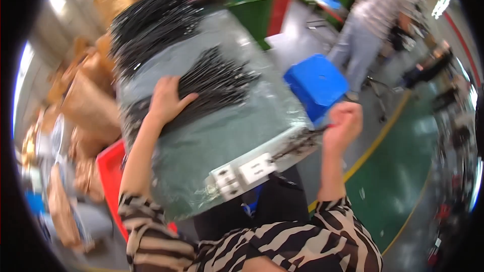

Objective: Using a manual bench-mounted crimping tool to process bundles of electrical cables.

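**Bench stock: thin black rods, sorting partly done**

Left hand (164, 102): spread flat, pressing a loose bundle of black rods (212, 78) on the plastic-covered bench (242, 136).
Right hand (343, 123): clenched, pinching rod ends at the bench's corner.
Outstanding, by my reckoning: the large rod heap (151, 25) at the far end, seemingly untouched.

Grey-green floor (403, 171) with yellow line (375, 143), blue stool (315, 83).

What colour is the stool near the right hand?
Blue; the stool beside the right hand shows in the head view.
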The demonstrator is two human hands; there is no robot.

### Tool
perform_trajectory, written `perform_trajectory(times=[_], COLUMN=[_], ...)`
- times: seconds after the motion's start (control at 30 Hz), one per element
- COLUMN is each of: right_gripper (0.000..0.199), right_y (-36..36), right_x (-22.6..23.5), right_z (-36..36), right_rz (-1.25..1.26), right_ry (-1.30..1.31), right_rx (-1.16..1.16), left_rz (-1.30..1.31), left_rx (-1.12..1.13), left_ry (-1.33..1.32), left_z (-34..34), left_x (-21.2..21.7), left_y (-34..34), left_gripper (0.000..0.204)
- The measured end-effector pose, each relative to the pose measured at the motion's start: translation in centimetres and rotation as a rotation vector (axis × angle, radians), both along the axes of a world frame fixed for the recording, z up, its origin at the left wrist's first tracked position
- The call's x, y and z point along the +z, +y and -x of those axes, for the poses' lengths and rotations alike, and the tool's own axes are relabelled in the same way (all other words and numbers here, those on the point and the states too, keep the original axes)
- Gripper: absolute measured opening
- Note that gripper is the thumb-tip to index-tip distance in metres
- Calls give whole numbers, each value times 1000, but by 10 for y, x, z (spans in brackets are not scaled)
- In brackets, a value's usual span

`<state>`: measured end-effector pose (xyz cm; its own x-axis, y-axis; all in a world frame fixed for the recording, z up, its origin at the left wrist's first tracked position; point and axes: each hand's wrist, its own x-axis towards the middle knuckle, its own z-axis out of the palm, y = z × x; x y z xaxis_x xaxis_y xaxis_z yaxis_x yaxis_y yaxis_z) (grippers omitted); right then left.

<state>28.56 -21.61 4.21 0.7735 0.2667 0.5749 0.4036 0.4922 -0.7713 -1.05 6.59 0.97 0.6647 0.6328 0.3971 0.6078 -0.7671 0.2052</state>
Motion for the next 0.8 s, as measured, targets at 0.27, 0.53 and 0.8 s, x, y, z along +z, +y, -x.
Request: perform_trajectory(times=[0.27,0.53,0.8], right_gripper=[21,21,17], right_y=[5,3,7], right_x=[-19,-13,-17], right_z=[3,2,6], right_rz=[25,8,27], right_ry=[135,136,81], right_rx=[152,136,83], left_rz=[48,-58,1], left_rx=[18,-499,-461], left_ry=[66,-40,-80], left_z=[30,-33,-43], left_x=[-3,12,2], left_y=[-37,-115,-121], left_gripper=[59,35,14])
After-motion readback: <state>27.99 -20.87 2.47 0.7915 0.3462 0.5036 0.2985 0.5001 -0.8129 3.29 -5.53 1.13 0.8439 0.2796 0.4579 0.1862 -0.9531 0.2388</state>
